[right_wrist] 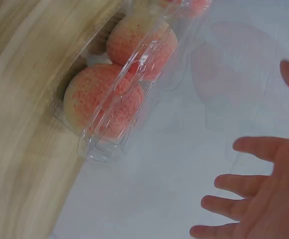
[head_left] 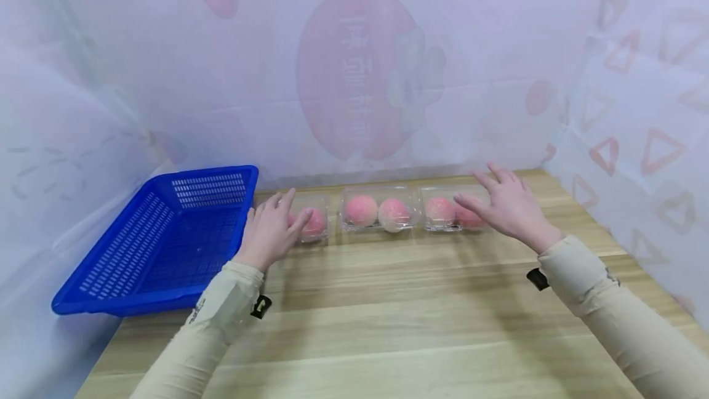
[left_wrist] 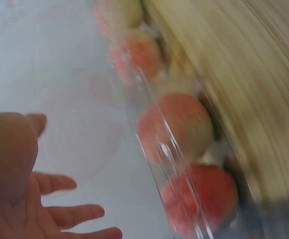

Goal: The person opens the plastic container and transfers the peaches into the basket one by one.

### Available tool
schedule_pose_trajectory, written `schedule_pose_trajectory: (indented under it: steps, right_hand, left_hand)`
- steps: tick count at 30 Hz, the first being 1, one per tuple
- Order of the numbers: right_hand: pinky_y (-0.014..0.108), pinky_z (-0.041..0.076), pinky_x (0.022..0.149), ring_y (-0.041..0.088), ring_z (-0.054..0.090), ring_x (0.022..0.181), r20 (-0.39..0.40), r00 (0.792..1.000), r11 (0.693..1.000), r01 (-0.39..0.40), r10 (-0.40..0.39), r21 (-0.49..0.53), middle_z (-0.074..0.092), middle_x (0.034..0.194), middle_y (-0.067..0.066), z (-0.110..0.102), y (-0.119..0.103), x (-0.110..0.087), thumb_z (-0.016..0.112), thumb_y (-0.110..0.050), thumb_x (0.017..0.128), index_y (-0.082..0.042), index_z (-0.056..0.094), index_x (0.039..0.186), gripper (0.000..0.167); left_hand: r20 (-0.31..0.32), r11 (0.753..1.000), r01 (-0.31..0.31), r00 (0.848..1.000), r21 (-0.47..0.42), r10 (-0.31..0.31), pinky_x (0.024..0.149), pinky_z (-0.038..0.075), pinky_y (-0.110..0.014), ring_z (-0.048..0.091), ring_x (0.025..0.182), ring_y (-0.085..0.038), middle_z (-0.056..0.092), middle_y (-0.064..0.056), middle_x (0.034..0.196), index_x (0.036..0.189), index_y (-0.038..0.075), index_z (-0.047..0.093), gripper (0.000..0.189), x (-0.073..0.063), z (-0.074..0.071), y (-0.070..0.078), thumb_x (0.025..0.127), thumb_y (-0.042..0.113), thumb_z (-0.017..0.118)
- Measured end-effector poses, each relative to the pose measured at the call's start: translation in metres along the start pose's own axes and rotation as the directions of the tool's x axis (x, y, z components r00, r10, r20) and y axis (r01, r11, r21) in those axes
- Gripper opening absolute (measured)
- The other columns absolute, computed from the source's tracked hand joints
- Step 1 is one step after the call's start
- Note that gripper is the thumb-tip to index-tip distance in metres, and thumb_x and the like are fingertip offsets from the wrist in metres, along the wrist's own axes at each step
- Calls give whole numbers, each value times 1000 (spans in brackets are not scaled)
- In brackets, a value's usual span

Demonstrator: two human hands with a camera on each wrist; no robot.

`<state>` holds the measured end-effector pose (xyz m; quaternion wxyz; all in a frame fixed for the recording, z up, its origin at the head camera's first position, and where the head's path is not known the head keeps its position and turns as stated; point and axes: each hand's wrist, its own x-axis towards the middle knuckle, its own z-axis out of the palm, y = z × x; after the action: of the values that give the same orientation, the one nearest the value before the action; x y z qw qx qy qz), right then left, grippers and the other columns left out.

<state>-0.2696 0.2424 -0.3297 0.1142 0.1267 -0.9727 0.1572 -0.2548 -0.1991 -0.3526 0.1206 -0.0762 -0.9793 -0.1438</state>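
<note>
Three clear plastic boxes stand in a row at the back of the table, with pink and pale-yellow peaches inside. My left hand [head_left: 268, 231] hovers by the left box [head_left: 321, 203], partly hiding it, fingers spread. Between the hands sits the middle box [head_left: 382, 191], two peaches [head_left: 361, 210] showing in it. By the right box [head_left: 434, 192] my right hand [head_left: 511, 207] is held up with fingers apart, covering its right end. Both wrist views show the hands clear of the boxes, holding nothing; peaches [left_wrist: 174, 128] in the left wrist view are blurred.
A blue plastic basket [head_left: 166, 245] with slotted sides stands at the left, close to my left forearm. The wooden table [head_left: 388, 313] stretches toward me. White printed sheeting [head_left: 471, 109] rises behind the boxes and along both sides.
</note>
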Motion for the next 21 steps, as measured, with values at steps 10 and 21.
schedule_pose_trajectory:
  steps: [10, 21]
  right_hand:
    - [65, 34, 100, 52, 37, 128, -78, 978, 906, -148, 194, 397, 40, 141, 34, 3, 19, -12, 46, -23, 102, 10, 47, 138, 49]
    - [34, 44, 78, 35, 49, 110, 16, 869, 659, -387, 495, 645, 50, 132, 28, 26, 38, -22, 46, -24, 101, 8, 49, 137, 49]
  left_hand:
    - [-53, 859, 147, 979, -491, -197, 93, 49, -49, 59, 112, -35, 61, -21, 123, 132, -2, 54, 51, -6, 22, 59, 100, 38, 49]
    - [345, 458, 378, 925, -804, -157, 73, 58, -41, 68, 88, -32, 69, -21, 101, 117, -9, 61, 38, -9, 77, 131, 101, 24, 51]
